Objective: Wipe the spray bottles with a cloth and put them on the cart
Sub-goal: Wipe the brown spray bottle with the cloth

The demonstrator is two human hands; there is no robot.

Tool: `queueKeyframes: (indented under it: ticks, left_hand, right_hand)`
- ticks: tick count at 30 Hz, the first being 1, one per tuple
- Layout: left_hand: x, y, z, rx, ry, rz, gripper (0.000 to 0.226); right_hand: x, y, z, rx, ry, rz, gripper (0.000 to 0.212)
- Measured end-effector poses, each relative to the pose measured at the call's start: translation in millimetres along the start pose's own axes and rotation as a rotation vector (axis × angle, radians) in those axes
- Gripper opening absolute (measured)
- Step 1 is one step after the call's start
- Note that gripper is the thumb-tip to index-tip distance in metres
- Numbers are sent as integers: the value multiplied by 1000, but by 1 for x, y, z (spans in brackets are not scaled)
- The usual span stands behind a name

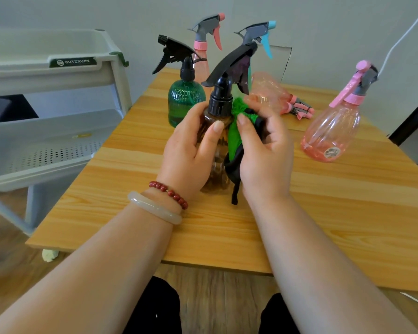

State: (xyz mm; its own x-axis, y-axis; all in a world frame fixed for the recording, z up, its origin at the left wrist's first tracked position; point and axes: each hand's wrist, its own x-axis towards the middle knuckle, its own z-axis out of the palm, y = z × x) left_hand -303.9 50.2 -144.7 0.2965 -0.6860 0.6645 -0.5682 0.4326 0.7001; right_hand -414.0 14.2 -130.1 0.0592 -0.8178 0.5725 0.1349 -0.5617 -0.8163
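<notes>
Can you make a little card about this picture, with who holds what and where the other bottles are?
left hand: grips the brown bottle
right hand: holds the cloth against that bottle
standing: green bottle, pink bottle
lying down: fallen bottle
cart: left of the table

left hand (pixel 188 150) gripping bottle (pixel 220 100), cloth (pixel 234 137) seemingly pressed

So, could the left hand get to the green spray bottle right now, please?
Probably, for reach: the green spray bottle stands just beyond the left hand, nothing between; but that hand is gripping the brown bottle.
</notes>
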Motion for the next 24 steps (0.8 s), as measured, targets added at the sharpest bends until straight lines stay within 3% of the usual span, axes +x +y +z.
queueKeyframes:
  ticks: [5, 11, 14, 19, 21, 24]
  left_hand:
    - [-2, -8, 1, 5, 56, -21, 51]
    - [1, -2, -1, 17, 76, -49, 36]
    - [-1, -3, -2, -30, 55, -69, 32]
    - [-1, -2, -3, -154, 20, -98, 31]
    - [1, -2, -2, -143, 23, -118, 30]
    - [4, -7, 0, -64, 11, -132, 24]
  right_hand:
    - [-5, -3, -6, -183, -55, -250, 17]
    - [4, 4, 0, -53, -5, 113, 17]
    - [2, -1, -5, 49, -29, 62, 20]
    - [-5, -5, -3, -173, -119, -230, 16]
    - [-5, -2, 1, -215, -61, -200, 16]
    - [-5, -1, 4, -156, 39, -7, 16]
